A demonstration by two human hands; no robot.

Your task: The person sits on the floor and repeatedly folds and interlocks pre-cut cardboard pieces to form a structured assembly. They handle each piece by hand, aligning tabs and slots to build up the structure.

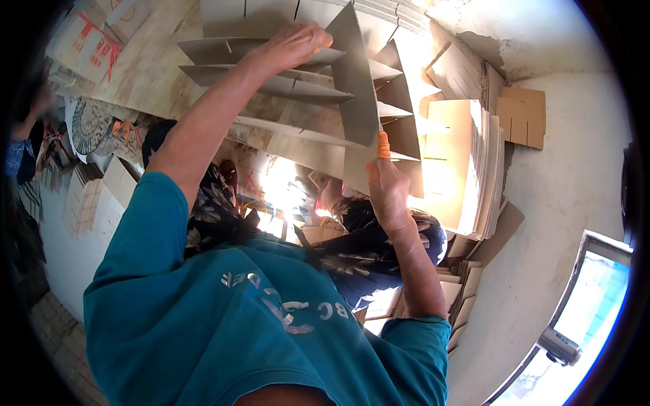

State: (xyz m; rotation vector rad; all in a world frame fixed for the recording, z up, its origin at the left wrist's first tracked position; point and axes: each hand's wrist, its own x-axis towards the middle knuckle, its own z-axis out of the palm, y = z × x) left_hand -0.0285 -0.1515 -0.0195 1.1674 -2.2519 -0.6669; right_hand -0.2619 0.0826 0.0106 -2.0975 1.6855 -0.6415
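Note:
A divider grid of slotted grey cardboard strips stands on edge over the wooden table [152, 74]. Several lengthwise strips [298, 88] run from left to right, crossed by a wide cardboard strip [357, 81] and another cross strip [406, 115] to its right. My left hand [298, 46] reaches over the far side, its fingers closed on a lengthwise strip near the wide cross strip. At the near end of that cross strip, my right hand [391, 186] pinches its lower corner. Orange finger covers [383, 145] sit on the right thumb and a finger.
To the right stands a stack of cardboard sheets [450, 162], with a slotted brown piece [521, 116] by the wall. More strips lie stacked at the far edge [399, 13]. A printed carton [82, 44] is at the upper left. Another person [27, 128] shows at the left rim.

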